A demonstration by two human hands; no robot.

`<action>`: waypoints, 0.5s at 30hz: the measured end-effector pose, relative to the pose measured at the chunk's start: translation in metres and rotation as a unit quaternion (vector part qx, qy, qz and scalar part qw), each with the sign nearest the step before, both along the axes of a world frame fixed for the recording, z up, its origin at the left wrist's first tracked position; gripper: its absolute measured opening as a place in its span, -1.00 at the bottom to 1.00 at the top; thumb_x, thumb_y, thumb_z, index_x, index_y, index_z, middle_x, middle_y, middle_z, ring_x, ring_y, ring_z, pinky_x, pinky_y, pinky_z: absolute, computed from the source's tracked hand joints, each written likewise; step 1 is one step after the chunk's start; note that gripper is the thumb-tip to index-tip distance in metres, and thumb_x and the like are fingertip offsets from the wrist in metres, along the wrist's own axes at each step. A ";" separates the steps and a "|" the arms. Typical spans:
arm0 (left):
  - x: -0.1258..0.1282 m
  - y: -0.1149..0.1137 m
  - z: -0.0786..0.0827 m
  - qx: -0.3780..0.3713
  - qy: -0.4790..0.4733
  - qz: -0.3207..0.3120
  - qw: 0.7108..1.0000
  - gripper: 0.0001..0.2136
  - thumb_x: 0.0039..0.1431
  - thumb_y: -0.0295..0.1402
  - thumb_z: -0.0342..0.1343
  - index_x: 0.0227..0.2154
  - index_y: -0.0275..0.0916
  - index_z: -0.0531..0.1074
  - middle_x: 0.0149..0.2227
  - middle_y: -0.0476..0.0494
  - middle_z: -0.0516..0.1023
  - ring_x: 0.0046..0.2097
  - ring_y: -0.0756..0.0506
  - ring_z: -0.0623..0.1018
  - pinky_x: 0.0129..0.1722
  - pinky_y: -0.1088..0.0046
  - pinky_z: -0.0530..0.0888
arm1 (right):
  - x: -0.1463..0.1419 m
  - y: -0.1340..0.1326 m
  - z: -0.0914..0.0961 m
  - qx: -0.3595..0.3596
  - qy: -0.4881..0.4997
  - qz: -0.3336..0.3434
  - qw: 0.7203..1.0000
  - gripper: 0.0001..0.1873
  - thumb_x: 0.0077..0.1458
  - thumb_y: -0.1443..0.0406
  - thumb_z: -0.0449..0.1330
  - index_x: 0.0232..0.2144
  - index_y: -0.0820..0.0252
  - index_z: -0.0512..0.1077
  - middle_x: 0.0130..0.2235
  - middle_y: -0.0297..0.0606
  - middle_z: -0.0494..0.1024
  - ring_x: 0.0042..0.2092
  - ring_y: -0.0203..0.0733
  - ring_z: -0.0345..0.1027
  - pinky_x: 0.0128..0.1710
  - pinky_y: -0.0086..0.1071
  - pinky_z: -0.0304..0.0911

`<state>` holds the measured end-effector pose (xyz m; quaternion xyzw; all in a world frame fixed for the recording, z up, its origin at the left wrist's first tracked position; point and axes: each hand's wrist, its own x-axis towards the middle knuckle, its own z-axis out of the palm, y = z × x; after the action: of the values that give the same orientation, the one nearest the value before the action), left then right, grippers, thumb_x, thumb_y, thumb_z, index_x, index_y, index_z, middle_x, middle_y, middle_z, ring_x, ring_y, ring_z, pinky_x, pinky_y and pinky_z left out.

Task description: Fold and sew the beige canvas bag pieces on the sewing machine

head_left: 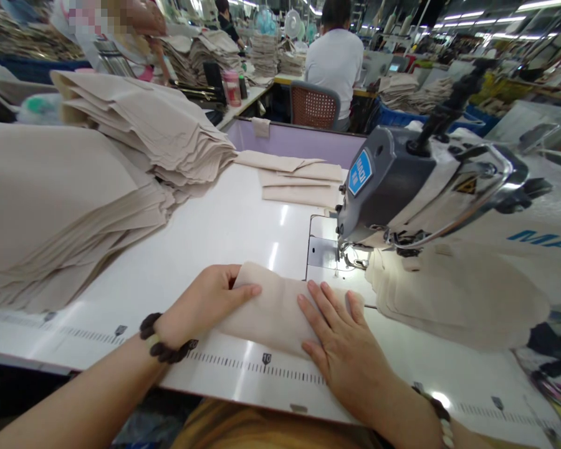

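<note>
A beige fabric piece (275, 312) lies on the white sewing table (206, 231), in front of the sewing machine (378, 187). My left hand (210, 302) grips its left end, thumb on top and the other fingers hidden underneath. On the right part of the cloth my right hand (346, 337) lies flat with its fingers stretched out. The presser foot (350, 255) is just beyond the fabric, under the lit machine head, and the cloth is apart from it.
Large stacks of beige fabric (65, 206) fill the table's left side. Folded beige strips (303, 181) lie at the back edge. More cut pieces (458, 293) sit under the machine arm at right. A person in a white shirt (334, 59) sits beyond; another person is at upper left.
</note>
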<state>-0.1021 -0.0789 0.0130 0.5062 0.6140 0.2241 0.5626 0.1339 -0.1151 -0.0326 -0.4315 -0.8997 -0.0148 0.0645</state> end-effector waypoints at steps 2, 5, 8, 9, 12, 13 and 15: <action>0.000 0.002 -0.004 0.024 0.036 -0.002 0.999 -0.74 -0.01 -0.17 0.09 -0.37 -0.28 0.44 -0.39 -0.10 0.55 -0.42 -0.09 0.48 -0.48 0.47 0.39 | 0.000 0.000 0.001 0.000 -0.002 0.001 1.000 -0.50 0.22 0.21 -0.08 0.19 0.17 0.05 0.25 -0.17 0.00 0.22 0.04 -0.12 0.09 0.09 -0.18; -0.001 -0.001 -0.008 0.051 0.085 -0.008 0.995 -0.75 0.02 -0.17 0.03 -0.41 -0.26 0.42 -0.41 -0.07 0.53 -0.43 -0.08 0.46 -0.50 0.49 0.35 | 0.001 0.000 0.001 0.002 0.001 -0.002 1.000 -0.50 0.23 0.19 -0.11 0.19 0.15 0.04 0.25 -0.20 -0.01 0.23 0.00 -0.13 0.11 0.05 -0.20; 0.002 -0.002 -0.007 0.096 0.180 -0.016 0.979 -0.78 0.02 -0.18 0.00 -0.53 -0.25 0.36 -0.52 -0.02 0.46 -0.48 -0.04 0.40 -0.54 0.51 0.28 | 0.001 0.000 0.001 0.009 -0.001 0.001 1.000 -0.49 0.22 0.20 -0.09 0.19 0.18 0.04 0.24 -0.18 0.01 0.22 0.01 -0.13 0.11 0.05 -0.22; 0.003 -0.002 -0.007 0.119 0.222 -0.022 0.968 -0.78 0.02 -0.20 0.00 -0.58 -0.24 0.31 -0.57 0.01 0.41 -0.51 -0.03 0.37 -0.55 0.51 0.26 | 0.001 0.000 0.002 0.012 -0.003 0.004 1.000 -0.49 0.20 0.22 -0.07 0.19 0.20 0.05 0.24 -0.16 0.02 0.22 0.03 -0.13 0.10 0.06 -0.22; 0.007 -0.003 -0.006 0.174 0.307 -0.037 0.935 -0.84 0.01 -0.27 0.01 -0.57 -0.22 0.24 -0.62 0.06 0.31 -0.54 -0.02 0.35 -0.55 0.50 0.24 | 0.000 0.000 0.002 0.022 -0.007 0.010 1.000 -0.47 0.15 0.27 -0.03 0.17 0.26 0.08 0.23 -0.11 0.04 0.21 0.07 -0.11 0.08 0.09 -0.19; 0.007 -0.004 -0.006 0.188 0.314 -0.036 0.930 -0.89 0.02 -0.30 0.00 -0.50 -0.22 0.27 -0.60 0.07 0.33 -0.53 -0.02 0.37 -0.53 0.50 0.25 | 0.000 0.000 0.002 0.025 -0.008 0.012 1.000 -0.46 0.14 0.28 -0.02 0.17 0.27 0.08 0.23 -0.10 0.05 0.21 0.08 -0.10 0.07 0.09 -0.18; 0.007 -0.006 -0.007 0.213 0.308 -0.030 0.927 -0.82 0.05 -0.36 -0.02 -0.25 -0.24 0.28 -0.55 0.07 0.36 -0.50 -0.03 0.42 -0.49 0.49 0.29 | 0.000 0.000 0.002 0.031 -0.010 0.014 0.999 -0.46 0.13 0.28 -0.01 0.16 0.28 0.09 0.23 -0.10 0.05 0.20 0.08 -0.08 0.06 0.10 -0.17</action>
<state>-0.0946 -0.0853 0.0057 0.6764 0.6795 0.1658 0.2308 0.1339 -0.1152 -0.0308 -0.4166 -0.9053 -0.0458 0.0692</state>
